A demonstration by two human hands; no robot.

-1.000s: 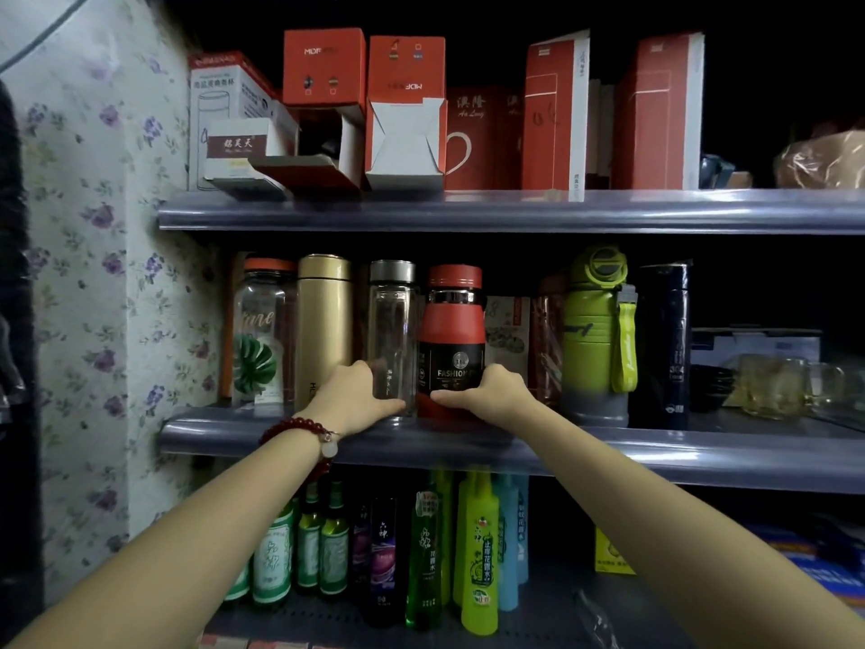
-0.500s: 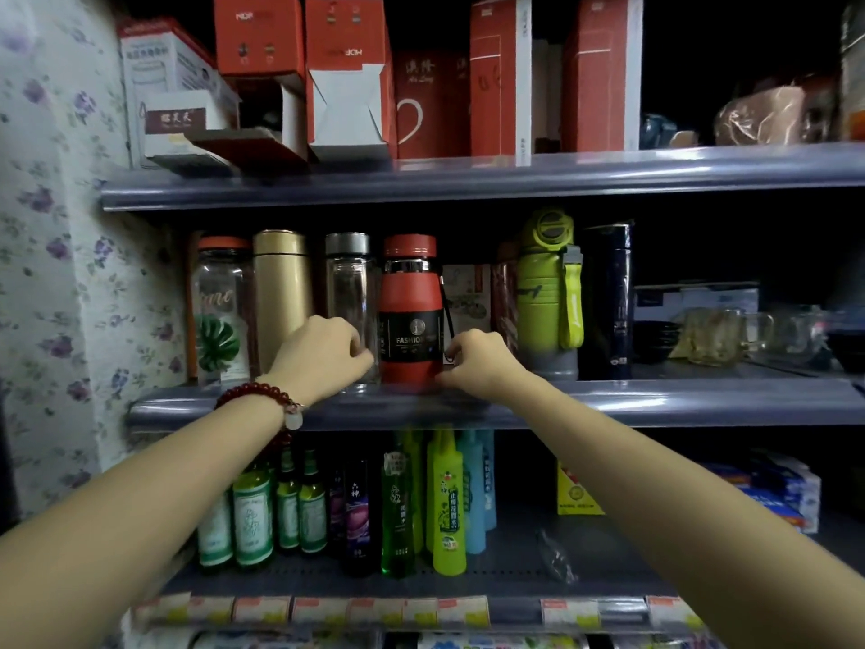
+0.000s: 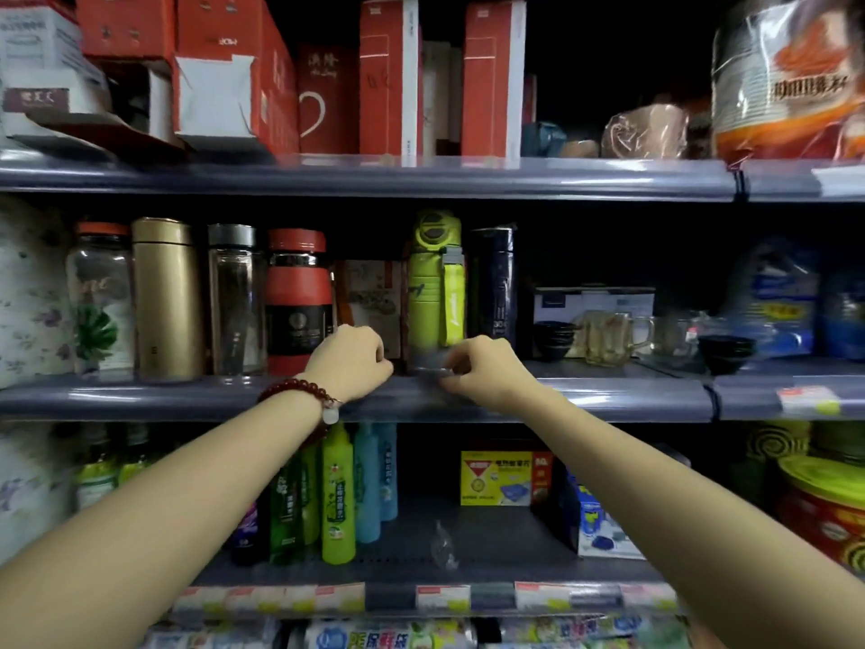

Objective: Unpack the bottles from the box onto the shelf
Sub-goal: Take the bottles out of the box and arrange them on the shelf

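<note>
Both hands have slid rightward along the middle shelf (image 3: 608,391) since half a second ago, away from the red bottle (image 3: 299,292) and over to the lime-green bottle (image 3: 436,283). Left hand (image 3: 351,363) now sits curled into a loose fist just left of the green bottle's base, knuckles forward, a red bead bracelet (image 3: 299,391) on the wrist; whether it actually touches the bottle, I cannot tell. Right hand (image 3: 482,367) is at the bottle's lower right, fingers bent in and pinched at the grey base, which is blurred there, so a firm hold cannot be confirmed. The green bottle stands upright on the shelf, strap hanging down its right side. Left of it comes a small printed carton (image 3: 370,292), then the red bottle, a clear bottle with a silver cap (image 3: 234,297), a gold flask (image 3: 166,297) and a glass jar with a leaf print (image 3: 98,302). Just right of the green bottle stands a dark navy flask (image 3: 494,283). Above the green bottle, red boxes (image 3: 388,77) line the upper shelf.
</note>
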